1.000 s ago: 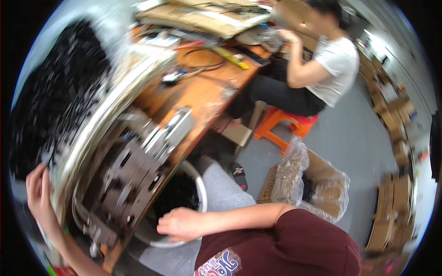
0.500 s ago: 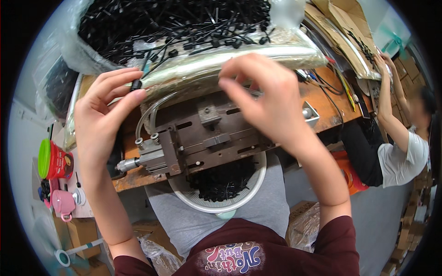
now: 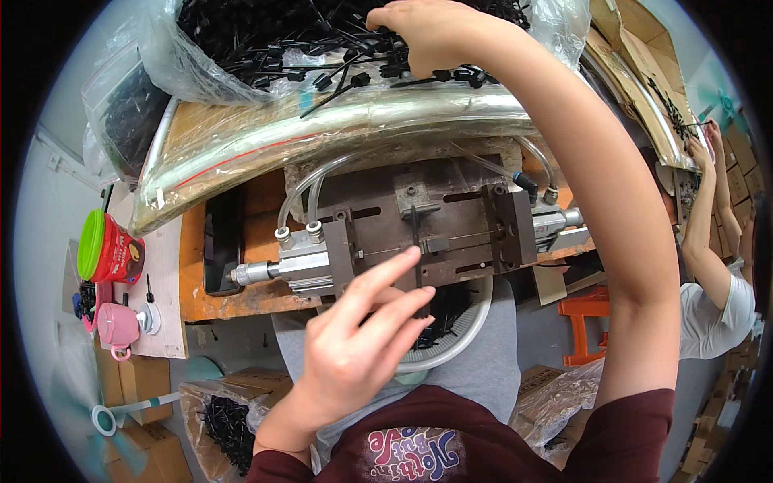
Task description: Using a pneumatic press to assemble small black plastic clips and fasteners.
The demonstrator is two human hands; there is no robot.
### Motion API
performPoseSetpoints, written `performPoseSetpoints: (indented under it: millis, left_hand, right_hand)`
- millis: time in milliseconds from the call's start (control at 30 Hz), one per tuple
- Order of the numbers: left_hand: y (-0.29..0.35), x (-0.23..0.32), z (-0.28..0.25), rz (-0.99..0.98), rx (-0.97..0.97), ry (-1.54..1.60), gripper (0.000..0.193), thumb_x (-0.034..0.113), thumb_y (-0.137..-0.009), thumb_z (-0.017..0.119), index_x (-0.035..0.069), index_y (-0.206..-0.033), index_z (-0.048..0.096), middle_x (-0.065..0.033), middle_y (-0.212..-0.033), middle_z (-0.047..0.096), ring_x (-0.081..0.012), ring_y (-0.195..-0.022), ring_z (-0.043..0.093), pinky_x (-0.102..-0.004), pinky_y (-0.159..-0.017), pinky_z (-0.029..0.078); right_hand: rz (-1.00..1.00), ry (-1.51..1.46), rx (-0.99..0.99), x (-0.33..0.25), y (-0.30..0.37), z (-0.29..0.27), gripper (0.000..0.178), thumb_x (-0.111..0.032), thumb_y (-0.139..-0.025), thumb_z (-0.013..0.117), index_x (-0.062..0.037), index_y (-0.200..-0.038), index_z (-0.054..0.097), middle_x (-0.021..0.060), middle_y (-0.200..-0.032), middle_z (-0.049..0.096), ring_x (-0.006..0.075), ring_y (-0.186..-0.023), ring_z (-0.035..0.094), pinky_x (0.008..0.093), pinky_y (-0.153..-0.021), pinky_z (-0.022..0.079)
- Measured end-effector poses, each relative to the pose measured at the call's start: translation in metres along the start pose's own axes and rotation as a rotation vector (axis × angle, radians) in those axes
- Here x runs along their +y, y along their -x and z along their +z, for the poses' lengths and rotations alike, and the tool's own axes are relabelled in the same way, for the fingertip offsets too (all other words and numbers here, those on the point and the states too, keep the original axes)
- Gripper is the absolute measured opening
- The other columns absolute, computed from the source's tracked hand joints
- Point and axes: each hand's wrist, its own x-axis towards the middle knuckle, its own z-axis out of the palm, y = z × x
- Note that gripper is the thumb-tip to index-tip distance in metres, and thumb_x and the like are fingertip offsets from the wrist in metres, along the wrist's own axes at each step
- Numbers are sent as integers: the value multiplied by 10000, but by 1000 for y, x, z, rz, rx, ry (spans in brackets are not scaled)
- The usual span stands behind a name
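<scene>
Black cable ties point(image 3: 322, 40) heaped in clear plastic bag point(image 3: 201, 72) at far edge of worktop point(image 3: 193, 266). Right hand point(image 3: 431, 32) buried in heap, fingers curled, grip hidden. Left hand point(image 3: 362, 346) below, fingers loosely spread, index tip touching metal fixture point(image 3: 451, 217). White bowl point(image 3: 475, 330) just beneath.

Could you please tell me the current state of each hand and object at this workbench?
Left hand: open, fingertips at the grey metal pneumatic jig.
Right hand: reaching into the clear plastic bag of black cable ties.
White round basket: under the jig, holding black ties.
Green-lidded red jar: closed.
</scene>
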Motion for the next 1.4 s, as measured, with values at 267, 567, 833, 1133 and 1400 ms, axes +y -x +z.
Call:
performPoseSetpoints:
  millis: [267,567,833,1133,1400]
  left_hand:
    - [14,-15,37,24,50,-156,287,-10,-684,802,-3,-959,718,-157,-1260,646,-223,-888,693,-322,-744,581]
    - [8,-19,49,94,-2,-317,255,64,-719,782,8,-953,697,-165,-1251,663,-248,-806,700,-330,-741,566]
    - [7,-17,47,54,-21,-301,252,88,-720,798,18,-946,712,-156,-1228,680,-236,-706,696,-300,-675,557]
    - [5,-15,42,44,-66,-322,276,116,-745,804,22,-988,714,-142,-1233,679,-202,-631,680,-269,-613,541]
    - [0,2,8,39,304,-105,464,35,-707,851,9,-1136,677,-178,-1230,652,-239,-968,673,-328,-799,569]
  right_hand:
    - [104,-51,-85,-4,-17,9,223,-78,-749,649,-40,-957,718,188,-1059,695,363,-1047,656,445,-861,544]
    - [14,-106,156,0,8,1,211,-141,-763,709,-20,-935,719,207,-953,693,360,-972,666,446,-846,545]
    - [494,-700,418,15,36,-35,226,-182,-871,744,37,-865,688,96,-674,668,133,-574,632,292,-561,518]
    - [554,-1434,576,43,66,-19,169,-127,-944,682,19,-1027,658,85,-899,674,123,-724,660,245,-665,564]
    - [420,-1705,312,-56,144,-12,303,-190,-929,701,29,-1136,662,112,-1014,711,83,-714,638,228,-637,537]
